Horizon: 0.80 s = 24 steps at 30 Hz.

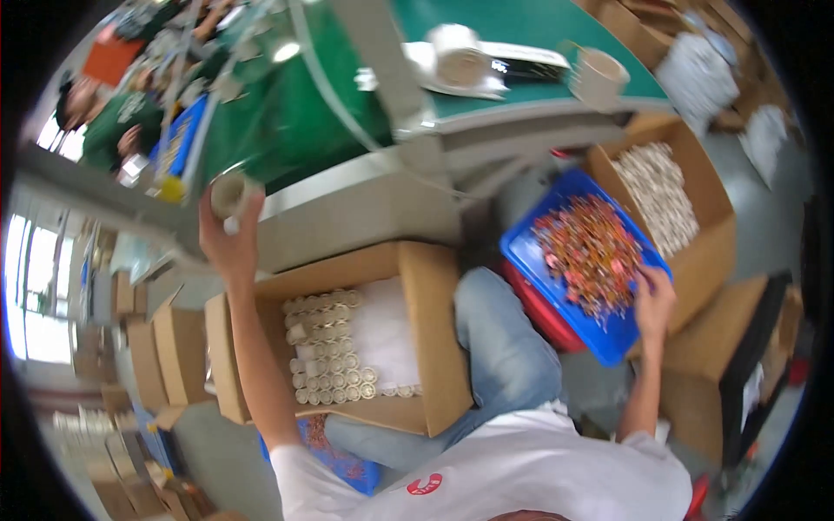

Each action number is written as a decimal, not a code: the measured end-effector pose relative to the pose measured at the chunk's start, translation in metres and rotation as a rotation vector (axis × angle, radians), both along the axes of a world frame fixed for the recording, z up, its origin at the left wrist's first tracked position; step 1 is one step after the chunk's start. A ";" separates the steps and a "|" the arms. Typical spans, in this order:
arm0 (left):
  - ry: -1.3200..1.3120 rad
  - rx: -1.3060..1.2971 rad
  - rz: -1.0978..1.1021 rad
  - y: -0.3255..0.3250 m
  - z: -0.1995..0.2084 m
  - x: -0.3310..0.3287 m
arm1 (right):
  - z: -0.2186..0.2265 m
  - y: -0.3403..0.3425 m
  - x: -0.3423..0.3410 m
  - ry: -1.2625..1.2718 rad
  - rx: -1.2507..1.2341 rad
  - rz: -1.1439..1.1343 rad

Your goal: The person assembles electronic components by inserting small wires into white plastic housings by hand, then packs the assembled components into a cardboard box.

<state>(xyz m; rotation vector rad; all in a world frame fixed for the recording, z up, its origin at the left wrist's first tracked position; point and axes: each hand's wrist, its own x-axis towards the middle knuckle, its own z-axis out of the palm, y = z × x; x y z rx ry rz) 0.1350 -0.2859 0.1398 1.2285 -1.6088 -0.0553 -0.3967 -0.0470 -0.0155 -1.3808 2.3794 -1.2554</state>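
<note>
My left hand (231,239), raised at the edge of the green-topped bench, is wrapped around a whitish cup-shaped cylinder (229,196) with a round open end. A small white piece shows by its fingers. On the right, my right hand (655,302) is over the near right side of a blue plastic tray (611,343). Its fingers are bent down at a heap of small orange, red and pink pieces (587,252); what they pinch, if anything, is too small to make out. Beneath my left forearm, an open cardboard box (432,339) holds rows of round white parts (330,369).
A cardboard box (714,208) of small white pieces (658,193) stands beyond the tray. The bench (539,22) carries a tape roll (599,76) and another white cylinder (459,54). A bench post (382,61) rises ahead. At the far left sits another person (126,122).
</note>
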 end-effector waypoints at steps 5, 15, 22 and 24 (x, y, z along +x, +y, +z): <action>0.010 -0.066 0.225 -0.118 0.014 0.017 | -0.020 0.047 -0.036 0.133 0.413 -0.047; -0.276 -0.411 0.501 -0.082 -0.046 0.002 | -0.013 0.040 -0.009 0.188 0.300 -0.082; -0.559 0.335 0.332 0.078 -0.371 0.071 | -0.024 0.025 -0.005 0.224 0.309 0.045; -0.821 0.887 0.049 0.142 -0.445 0.112 | -0.017 0.017 0.004 0.201 0.232 0.011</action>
